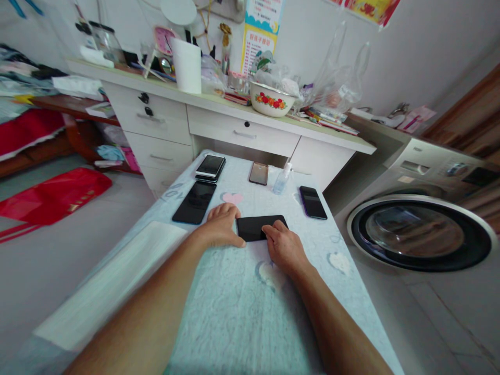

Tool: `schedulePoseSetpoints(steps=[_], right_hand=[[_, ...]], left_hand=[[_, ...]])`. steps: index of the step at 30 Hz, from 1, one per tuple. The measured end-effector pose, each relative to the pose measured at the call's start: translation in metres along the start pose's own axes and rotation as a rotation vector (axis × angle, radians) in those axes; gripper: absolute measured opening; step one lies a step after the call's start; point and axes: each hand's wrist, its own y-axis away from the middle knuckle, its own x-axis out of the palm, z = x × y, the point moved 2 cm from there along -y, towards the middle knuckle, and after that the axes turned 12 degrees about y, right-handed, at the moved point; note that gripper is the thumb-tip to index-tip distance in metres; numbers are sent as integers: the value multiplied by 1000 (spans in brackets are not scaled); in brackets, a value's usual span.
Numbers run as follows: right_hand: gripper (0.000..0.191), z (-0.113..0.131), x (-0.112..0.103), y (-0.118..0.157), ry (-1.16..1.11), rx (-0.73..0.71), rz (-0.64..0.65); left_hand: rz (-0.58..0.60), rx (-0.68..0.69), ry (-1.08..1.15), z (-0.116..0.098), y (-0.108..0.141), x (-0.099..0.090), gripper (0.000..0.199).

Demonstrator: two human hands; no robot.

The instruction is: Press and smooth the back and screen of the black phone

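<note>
A black phone [252, 228] lies flat and sideways on the cloth-covered table [234, 312]. At its left end rests my left hand [222, 226], thumb apart from the fingers, touching the phone's edge. My right hand [283, 244] is over the phone's right part with its fingers curled and pressed together; whatever is between them is hidden. A larger dark phone [194, 202] lies left of my left hand, with a stack of phones [211, 166] behind it. Behind the middle phone are a brown phone case [258, 173] and a clear spray bottle [282, 179]. Another phone [313, 202] lies at the right.
White paper [113, 284] lies along the table's left side. A white desk [242, 127] stands beyond, bearing a flowered bowl [272, 99] and a white paper roll [186, 66]. A washing machine [422, 208] is at the right, a red bag [58, 195] on the floor at left.
</note>
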Motion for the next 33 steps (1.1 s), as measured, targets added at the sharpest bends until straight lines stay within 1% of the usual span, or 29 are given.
schedulePoseSetpoints(steps=[4, 9, 21, 29, 33], right_hand=[[33, -3, 1, -1, 21, 41, -14], [35, -8, 2, -2, 26, 91, 10], [33, -25, 7, -3, 38, 197, -37], [33, -32, 8, -2, 45, 271, -38], [34, -35, 11, -2, 57, 299, -36]], left_hand=[[-2, 3, -2, 1, 0, 1, 64], [-2, 3, -4, 2, 0, 1, 65], [14, -19, -9, 0, 0, 0, 65], [9, 5, -2, 1, 0, 1, 65], [14, -5, -1, 1, 0, 0, 64]])
